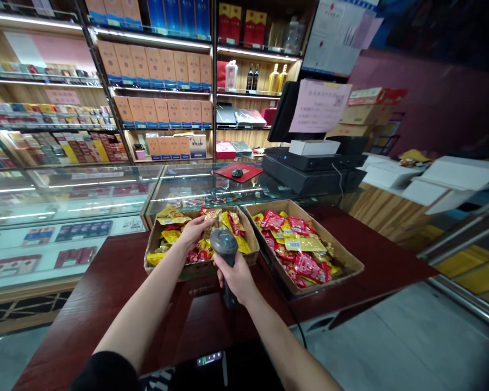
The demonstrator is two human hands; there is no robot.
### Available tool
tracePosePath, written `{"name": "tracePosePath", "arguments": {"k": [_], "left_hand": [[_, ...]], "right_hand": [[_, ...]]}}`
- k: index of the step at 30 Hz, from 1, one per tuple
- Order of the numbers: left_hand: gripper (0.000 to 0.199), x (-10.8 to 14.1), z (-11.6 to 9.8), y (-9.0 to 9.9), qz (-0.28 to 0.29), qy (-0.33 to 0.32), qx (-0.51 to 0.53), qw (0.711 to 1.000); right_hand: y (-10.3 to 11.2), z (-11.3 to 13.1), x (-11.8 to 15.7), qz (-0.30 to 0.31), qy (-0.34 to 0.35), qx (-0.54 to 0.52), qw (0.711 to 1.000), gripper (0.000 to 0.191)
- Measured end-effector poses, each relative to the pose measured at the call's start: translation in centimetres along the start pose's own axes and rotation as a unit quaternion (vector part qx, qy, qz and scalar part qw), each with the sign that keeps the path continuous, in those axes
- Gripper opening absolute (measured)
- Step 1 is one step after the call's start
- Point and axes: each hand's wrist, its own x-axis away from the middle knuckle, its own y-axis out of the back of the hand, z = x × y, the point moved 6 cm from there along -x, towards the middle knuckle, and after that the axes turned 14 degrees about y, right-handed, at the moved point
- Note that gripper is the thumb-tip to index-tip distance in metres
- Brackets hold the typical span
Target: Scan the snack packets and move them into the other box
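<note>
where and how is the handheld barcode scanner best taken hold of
Probably by its handle, from the near right side. On the handheld barcode scanner, the handle is slimmer than the broad head and drops below it toward the wearer. The right hand grips it there, leaving the head's top uncovered.

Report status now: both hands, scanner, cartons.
Left hand touching a packet at the left carton. Right hand gripping the scanner. Scanner partly blocks view into that carton; right carton alongside, heaped with packets.
</note>
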Motion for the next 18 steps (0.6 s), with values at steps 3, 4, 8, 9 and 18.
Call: {"name": "tracePosePath", "arguments": {"k": [3,4,8,9,18], "left_hand": [[0.049,-0.02,0.0,-0.2,0.015,0.003,0.022,1.0],[0.049,0.0,-0.01,-0.25,0.018,0.005,0.028,0.999],[0.045,0.08,-0.1,-0.35,0.02,0.006,0.045,0.999],[0.044,0.06,-0.09,-0.35,0.02,0.005,0.044,0.999],[0.05,-0.39,0.08,-0.59,0.046,-0.017,0.038,0.998]], "right_hand": [[-0.41,-0.43,0.17,-0.008,-0.006,-0.019,1.0,0.034],[-0.51,-0.59,0.22,-0.01,-0.009,-0.022,1.0,0.035],[-0.71,-0.83,0.24,-0.01,-0.015,-0.018,1.0,0.034],[-0.69,-0.76,0.2,-0.01,-0.013,-0.016,1.0,0.034],[-0.56,-0.28,0.1,-0.014,-0.002,-0.011,1.0,0.032]]}}
